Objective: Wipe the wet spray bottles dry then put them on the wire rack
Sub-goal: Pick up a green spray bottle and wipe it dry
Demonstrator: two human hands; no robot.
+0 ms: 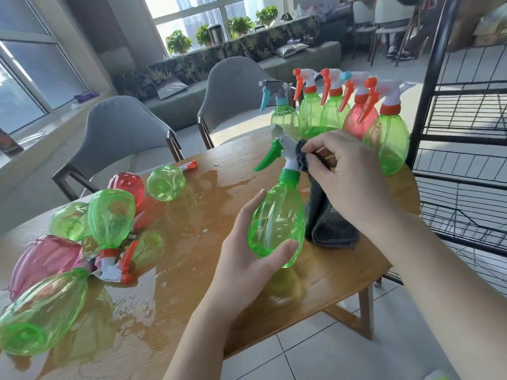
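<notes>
Your left hand (248, 253) cups the translucent green plastic spray bottle (277, 219) from below; your right hand (348, 174) pinches the dark grey cloth (327, 218) against its white nozzle head.

**Green, red and grey on a wooden table**

The held bottle (277, 223) is clear green with a green trigger and white head. The cloth (327, 215) is dark grey. Standing bottles (356, 119) are green and red, capped orange. The rack (463, 138) is black; the table (192, 270) shows tan wood grain.
</notes>
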